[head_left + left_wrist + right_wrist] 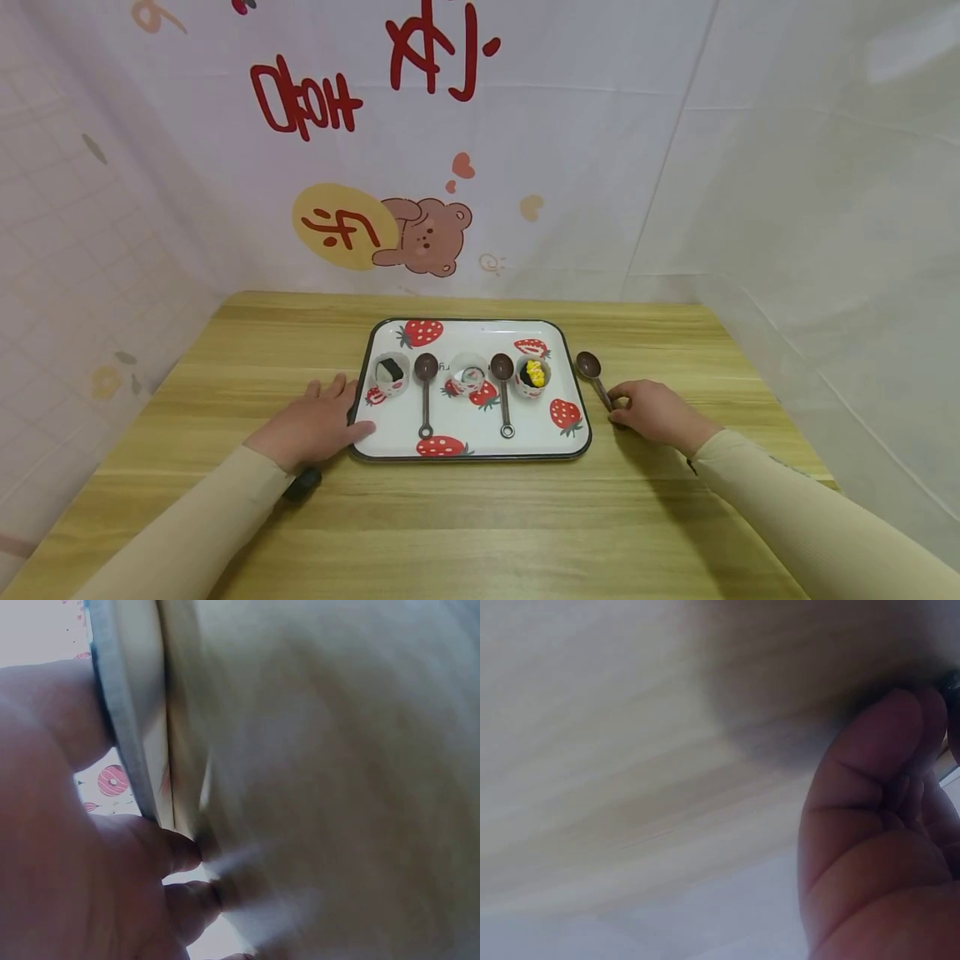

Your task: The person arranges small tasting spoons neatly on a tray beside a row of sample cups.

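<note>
A white strawberry-print tray (528, 437) with a dark rim lies on the wooden table. My left hand (318, 421) holds its left edge, thumb over the rim and fingers outside; in the left wrist view the hand (90, 847) is close against the tray wall. To the tray's right, my right hand (660, 412) pinches the handle end of a brown spoon (589, 365), whose bowl points away from me. In the right wrist view the fingers of this hand (877, 825) are bent together, with the spoon mostly hidden.
On the tray, two brown spoons (426, 367) (502, 365) lie between three small cups: the left cup (392, 385) has a black-and-white piece, the middle cup (468, 385) something pale and dark, the right cup (534, 387) a yellow-topped piece. A printed cloth (570, 150) hangs behind.
</note>
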A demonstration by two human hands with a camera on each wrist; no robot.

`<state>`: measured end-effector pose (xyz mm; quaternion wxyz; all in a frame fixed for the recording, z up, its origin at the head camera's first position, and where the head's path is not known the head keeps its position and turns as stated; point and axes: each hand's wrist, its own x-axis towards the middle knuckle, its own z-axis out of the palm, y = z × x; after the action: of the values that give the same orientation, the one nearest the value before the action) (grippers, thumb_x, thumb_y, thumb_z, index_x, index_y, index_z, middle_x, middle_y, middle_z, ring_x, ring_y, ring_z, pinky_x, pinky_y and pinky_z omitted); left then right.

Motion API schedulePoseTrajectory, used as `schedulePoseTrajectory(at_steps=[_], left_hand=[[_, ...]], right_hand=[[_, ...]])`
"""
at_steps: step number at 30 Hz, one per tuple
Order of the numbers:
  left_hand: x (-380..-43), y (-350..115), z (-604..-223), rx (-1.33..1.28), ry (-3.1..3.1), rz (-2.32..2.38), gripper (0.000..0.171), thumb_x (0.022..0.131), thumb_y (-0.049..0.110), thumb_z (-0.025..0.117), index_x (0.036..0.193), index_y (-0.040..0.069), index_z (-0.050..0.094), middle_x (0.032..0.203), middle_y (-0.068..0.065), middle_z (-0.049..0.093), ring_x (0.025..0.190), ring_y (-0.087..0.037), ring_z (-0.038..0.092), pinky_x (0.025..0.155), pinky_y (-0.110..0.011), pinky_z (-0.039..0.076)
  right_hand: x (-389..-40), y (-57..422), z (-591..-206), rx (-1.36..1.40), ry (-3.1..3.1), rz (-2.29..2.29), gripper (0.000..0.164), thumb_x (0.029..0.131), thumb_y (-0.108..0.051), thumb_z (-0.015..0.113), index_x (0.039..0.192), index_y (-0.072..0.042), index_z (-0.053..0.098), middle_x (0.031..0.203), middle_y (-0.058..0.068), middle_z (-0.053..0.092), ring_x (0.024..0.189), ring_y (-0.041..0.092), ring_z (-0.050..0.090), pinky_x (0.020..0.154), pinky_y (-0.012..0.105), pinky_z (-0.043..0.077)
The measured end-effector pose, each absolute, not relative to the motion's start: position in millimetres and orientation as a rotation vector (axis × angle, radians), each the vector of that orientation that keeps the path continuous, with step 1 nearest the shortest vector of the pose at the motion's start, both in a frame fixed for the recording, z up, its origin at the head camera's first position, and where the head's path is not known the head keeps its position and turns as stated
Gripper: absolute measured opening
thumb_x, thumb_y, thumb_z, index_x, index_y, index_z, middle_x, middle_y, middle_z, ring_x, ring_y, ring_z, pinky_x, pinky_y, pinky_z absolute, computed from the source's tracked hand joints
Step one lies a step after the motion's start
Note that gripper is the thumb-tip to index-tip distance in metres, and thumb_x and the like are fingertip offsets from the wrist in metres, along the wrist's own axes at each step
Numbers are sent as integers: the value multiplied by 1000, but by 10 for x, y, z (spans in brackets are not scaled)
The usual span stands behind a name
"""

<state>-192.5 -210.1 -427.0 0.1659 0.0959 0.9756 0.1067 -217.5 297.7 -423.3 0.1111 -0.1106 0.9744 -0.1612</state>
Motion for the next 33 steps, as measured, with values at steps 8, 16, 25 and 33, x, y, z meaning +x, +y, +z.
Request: schedulePoseTrajectory(at_steps=[8,16,25,33], left_hand=[[-1926,-2098,-4279,265,2778,304,99,98,67,58,162,-5,33,169,-34,24,150,-68,18,117,-76,31],[-1914,-2096,-4260,268,2776,311,97,99,65,58,162,-5,32,169,-34,24,151,-68,18,118,-75,30],[-1901,-2095,-4239,277,2783,307,97,99,65,58,161,-5,33,168,-35,24,150,-68,19,118,-75,31],[-1913,-2102,-4267,285,2782,308,97,100,65,57,162,-6,32,168,-35,25,151,-67,19,118,-74,31]], right_hand=[[-2193,2990,-4269,-307,2862,-478,32,93,-15,76,121,-1,73,76,-1,70,67,12,56,65,30,46],[-2181,2980,-4269,-288,2856,-509,32,94,-15,76,122,0,73,77,0,71,67,12,57,65,30,46],[-2174,2986,-4272,-303,2863,-533,33,94,-16,75,123,0,73,80,1,71,69,13,57,66,31,47],[-2154,2951,-4227,-264,2819,-600,29,95,-14,74,120,0,72,76,1,66,66,14,55,64,31,45]])
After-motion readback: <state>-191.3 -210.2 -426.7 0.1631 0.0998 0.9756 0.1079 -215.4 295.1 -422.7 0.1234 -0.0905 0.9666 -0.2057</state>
